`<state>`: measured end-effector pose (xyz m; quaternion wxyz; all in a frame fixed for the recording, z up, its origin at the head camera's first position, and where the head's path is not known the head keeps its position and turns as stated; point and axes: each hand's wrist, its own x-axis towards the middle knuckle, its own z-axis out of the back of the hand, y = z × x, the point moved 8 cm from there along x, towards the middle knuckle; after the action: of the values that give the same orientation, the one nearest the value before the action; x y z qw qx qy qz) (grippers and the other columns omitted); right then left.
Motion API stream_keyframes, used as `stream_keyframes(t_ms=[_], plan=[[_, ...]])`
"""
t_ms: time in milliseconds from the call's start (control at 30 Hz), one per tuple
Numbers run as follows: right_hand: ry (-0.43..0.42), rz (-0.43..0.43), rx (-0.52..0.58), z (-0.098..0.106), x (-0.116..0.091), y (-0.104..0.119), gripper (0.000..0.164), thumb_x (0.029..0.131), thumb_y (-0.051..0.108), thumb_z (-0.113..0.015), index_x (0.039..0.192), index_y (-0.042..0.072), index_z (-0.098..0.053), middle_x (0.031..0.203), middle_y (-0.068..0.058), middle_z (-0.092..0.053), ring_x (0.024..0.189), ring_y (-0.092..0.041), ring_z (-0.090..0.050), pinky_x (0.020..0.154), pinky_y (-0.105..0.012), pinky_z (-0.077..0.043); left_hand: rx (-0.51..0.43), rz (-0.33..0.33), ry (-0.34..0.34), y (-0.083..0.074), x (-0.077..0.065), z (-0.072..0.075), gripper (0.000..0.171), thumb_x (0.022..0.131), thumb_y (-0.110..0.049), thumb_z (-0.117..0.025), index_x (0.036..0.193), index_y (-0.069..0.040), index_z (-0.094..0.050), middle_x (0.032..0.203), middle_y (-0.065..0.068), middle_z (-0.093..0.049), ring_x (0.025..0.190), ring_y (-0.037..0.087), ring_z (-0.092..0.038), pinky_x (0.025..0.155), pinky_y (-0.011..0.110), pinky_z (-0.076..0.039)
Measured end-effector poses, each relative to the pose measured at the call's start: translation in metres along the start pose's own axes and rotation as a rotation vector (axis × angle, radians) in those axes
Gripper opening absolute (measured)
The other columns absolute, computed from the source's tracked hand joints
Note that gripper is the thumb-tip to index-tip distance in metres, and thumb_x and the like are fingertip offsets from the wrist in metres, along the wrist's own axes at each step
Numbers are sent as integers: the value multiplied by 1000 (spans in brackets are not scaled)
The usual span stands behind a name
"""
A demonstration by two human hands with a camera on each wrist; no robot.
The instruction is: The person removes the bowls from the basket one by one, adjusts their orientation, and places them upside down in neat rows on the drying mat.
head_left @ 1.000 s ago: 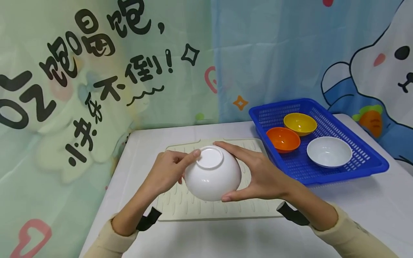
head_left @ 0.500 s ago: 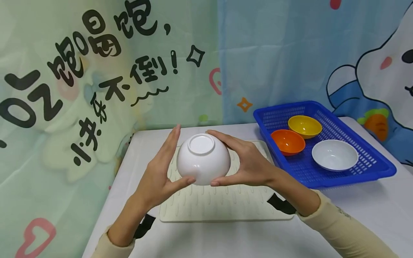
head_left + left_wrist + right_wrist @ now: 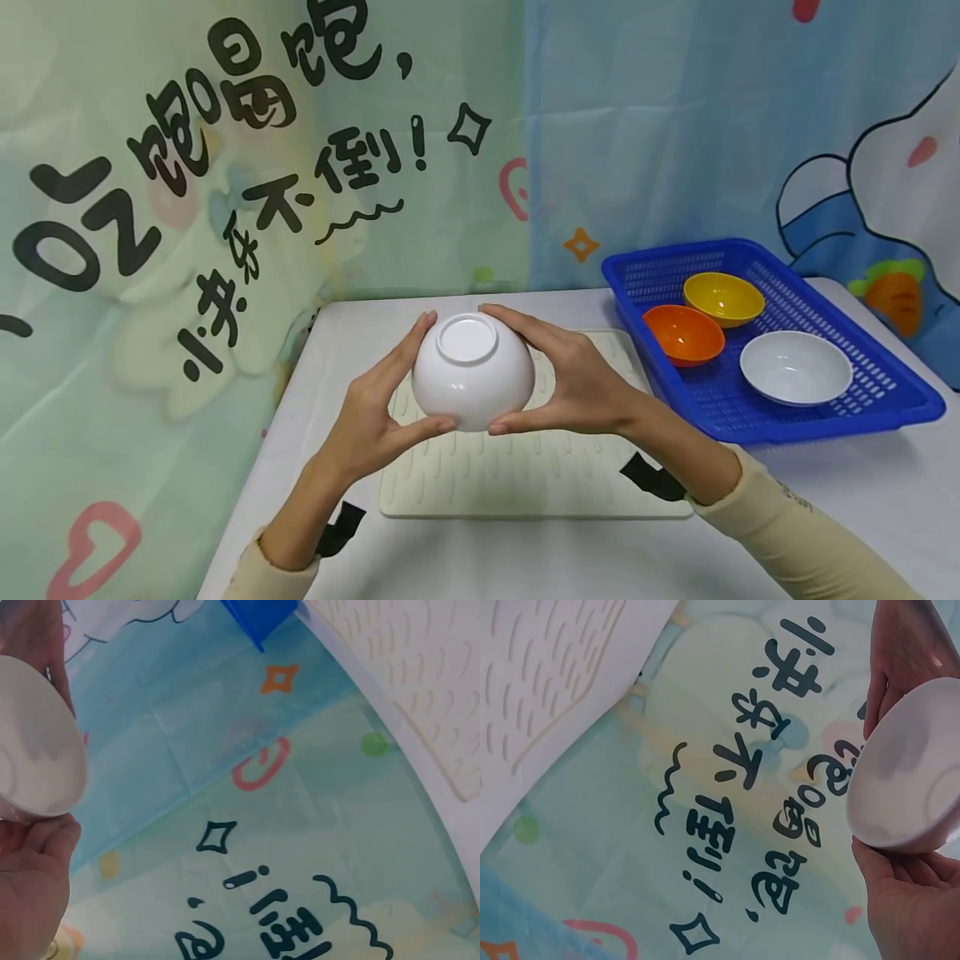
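Note:
A white bowl is held bottom-up above the cream ridged mat, its foot ring facing the head camera. My left hand grips its left side, the thumb low near the rim and the fingers higher up. On the opposite side my right hand grips it the same way, thumb below and fingers on top. Both wrist views look into the hollow of the bowl, where its smooth inside shows. In the right wrist view the right hand has its fingertips at the rim.
A blue plastic basket stands at the right on the white table. Inside are an orange bowl, a yellow bowl and a white bowl. A printed curtain hangs behind the table.
My left hand has shifted from the bowl's foot to its left side, first spread wide, then with its fingers closing on it. The bowl has risen slightly and turned more upright.

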<state>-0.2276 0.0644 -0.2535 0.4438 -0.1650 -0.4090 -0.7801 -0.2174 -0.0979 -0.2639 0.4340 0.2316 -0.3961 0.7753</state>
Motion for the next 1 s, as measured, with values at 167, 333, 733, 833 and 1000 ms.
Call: stream_keyframes(t_ms=[167, 333, 733, 833, 1000], plan=[[0, 2, 0, -4, 4, -6, 102, 57, 31, -89, 140, 5, -37, 137, -9, -45, 118, -23, -49, 84, -37, -51, -30, -6, -25, 9, 0, 2, 86, 78, -51, -65, 141, 0, -34, 140, 14, -41, 126, 26, -41, 98, 37, -41], [14, -9, 13, -10, 11, -24, 102, 57, 29, -89, 141, 5, -35, 137, -9, -45, 119, -22, -49, 88, -37, -49, -52, 6, -27, 27, 4, 2, 87, 74, -46, -72, 138, 1, -39, 137, 16, -44, 124, 26, -44, 95, 36, -43], [131, -164, 4, -33, 41, -101, 101, 66, 33, -83, 145, 7, -25, 139, -11, -40, 124, -25, -43, 90, -43, -47, -184, 111, -9, 87, 28, -1, 84, 59, 7, -82, 131, 14, -40, 129, 27, -48, 121, 35, -46, 98, 37, -40], [167, -213, 1, -44, 43, -120, 100, 68, 31, -83, 144, 3, -25, 139, -14, -40, 124, -26, -42, 91, -44, -46, -213, 169, 15, 100, 27, -8, 80, 61, 10, -80, 130, 17, -38, 128, 31, -46, 121, 38, -44, 99, 39, -39], [200, -309, 7, -62, 41, -152, 99, 68, 28, -83, 144, 3, -24, 138, -15, -40, 123, -29, -43, 90, -46, -46, -254, 284, 61, 143, 16, -29, 80, 67, 3, -79, 134, 10, -37, 134, 24, -44, 126, 31, -41, 102, 35, -36]])
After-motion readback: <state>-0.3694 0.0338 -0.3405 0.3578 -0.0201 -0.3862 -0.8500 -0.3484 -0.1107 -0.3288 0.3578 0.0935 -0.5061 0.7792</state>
